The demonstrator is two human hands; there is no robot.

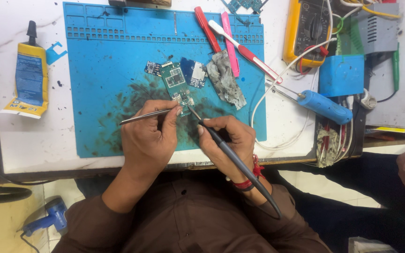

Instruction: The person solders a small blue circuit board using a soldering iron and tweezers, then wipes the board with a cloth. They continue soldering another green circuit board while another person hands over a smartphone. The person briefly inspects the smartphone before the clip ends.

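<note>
Both hands' fingers grip tools, tweezers (146, 115) left, soldering iron (230, 150) right, tips touching the circuit board (176, 82) just beyond.

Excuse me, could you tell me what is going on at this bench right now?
A person works on a small green circuit board lying on a stained blue mat. The left hand holds metal tweezers at the board's lower edge, while the right hand holds a dark soldering iron with its tip there too. A yellow multimeter sits aside.
</note>
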